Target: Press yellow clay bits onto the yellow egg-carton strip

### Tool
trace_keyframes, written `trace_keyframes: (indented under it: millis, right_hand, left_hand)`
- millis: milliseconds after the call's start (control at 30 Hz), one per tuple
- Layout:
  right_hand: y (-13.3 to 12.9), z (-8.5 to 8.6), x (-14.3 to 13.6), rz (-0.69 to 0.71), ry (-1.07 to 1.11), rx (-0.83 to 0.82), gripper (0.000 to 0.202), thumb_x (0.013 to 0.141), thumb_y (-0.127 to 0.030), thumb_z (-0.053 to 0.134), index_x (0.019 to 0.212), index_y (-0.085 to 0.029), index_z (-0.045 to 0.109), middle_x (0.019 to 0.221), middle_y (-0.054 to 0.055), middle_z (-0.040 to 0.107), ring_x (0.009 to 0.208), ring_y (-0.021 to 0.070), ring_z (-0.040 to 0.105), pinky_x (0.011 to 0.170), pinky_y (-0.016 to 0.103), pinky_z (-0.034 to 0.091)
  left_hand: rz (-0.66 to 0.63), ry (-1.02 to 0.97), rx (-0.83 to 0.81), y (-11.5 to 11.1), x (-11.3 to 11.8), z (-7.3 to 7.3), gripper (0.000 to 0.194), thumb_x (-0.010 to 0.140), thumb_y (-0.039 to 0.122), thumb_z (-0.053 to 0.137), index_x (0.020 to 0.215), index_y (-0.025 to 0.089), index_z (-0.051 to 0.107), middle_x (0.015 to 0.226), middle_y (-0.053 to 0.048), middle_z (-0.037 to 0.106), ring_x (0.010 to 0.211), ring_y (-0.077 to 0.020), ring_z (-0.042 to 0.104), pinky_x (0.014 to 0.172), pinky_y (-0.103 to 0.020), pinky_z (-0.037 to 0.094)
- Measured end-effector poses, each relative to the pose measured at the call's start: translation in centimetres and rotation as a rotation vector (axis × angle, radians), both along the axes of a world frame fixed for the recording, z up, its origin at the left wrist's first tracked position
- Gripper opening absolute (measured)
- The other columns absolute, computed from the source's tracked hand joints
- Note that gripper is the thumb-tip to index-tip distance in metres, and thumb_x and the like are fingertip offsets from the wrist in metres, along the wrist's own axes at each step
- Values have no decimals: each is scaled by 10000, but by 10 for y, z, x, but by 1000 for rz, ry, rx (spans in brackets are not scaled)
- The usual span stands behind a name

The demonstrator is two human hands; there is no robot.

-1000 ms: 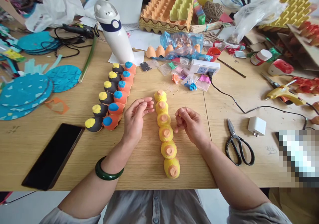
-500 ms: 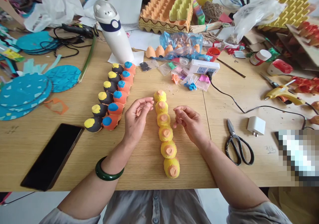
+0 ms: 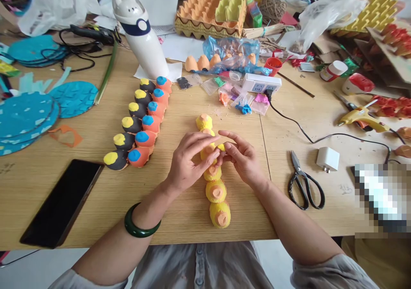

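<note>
A small lump of yellow clay [image 3: 221, 147] is pinched at the fingertips where my two hands meet. My left hand [image 3: 194, 156] presses its thumb and fingers to it from the left, green bangle on the wrist. From the other side my right hand [image 3: 240, 154] has thumb and fingers on it, index finger raised. Beneath them lies a strip of yellow-coated egg-carton cups [image 3: 215, 191] with bare orange tips, its middle partly hidden by my fingers. To the left stand a black row with yellow tops [image 3: 123, 141] and an orange row with blue tops [image 3: 145, 138].
A black phone [image 3: 62, 203] lies at left, scissors [image 3: 302, 182] and a white charger [image 3: 328, 159] at right. Behind are a white bottle [image 3: 144, 45], a power strip [image 3: 261, 83], clay bags [image 3: 244, 105] and egg trays [image 3: 205, 10]. A glue gun [image 3: 362, 117] sits far right.
Both hands have come together over the yellow strip, and the yellow clay now shows between their fingertips. The view has shifted slightly.
</note>
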State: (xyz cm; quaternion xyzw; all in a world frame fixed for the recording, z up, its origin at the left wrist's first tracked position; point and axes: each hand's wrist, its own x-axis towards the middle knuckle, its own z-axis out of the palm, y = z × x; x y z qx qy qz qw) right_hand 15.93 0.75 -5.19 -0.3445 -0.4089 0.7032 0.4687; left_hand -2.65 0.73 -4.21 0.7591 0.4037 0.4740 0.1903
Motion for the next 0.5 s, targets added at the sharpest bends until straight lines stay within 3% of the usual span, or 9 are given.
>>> trace_keyframes:
  millis: [100,233,367,500]
  right_hand:
    - [-2,1,0,16,-57,26,511,915,-456,742,1349,-215,620,730,-29,724,646,151,711,694,318,616]
    - [-2,4,-1,26,-89,51,433,935,-456,717,1288,-211,663,733,-16,739,661,161,731,709,320,609]
    - [-4,8,-2,-8,-118,82,366,885,-437,779,1176,-228,704,763,-16,755,658,159,731,715,322,608]
    - [-6,10,-2,-12,-139,95,411,902,-473,750,1227,-230,691,721,-20,746,648,160,723,709,323,601]
  left_hand:
    - [-21,-30,-3,1,2,-1,138,966,234,677,1058,252,778,1029,-34,777,1032,-187,700,961,-358,561]
    - [43,-66,-32,1,3,2,93,945,272,707,907,259,791,891,-16,790,929,-197,714,902,-364,563]
    - [54,-75,-93,1,2,4,105,934,327,717,904,264,796,896,-26,798,931,-214,714,913,-385,555]
    - [17,-60,-118,1,1,2,116,917,352,735,948,256,793,955,-38,794,962,-216,711,905,-374,552]
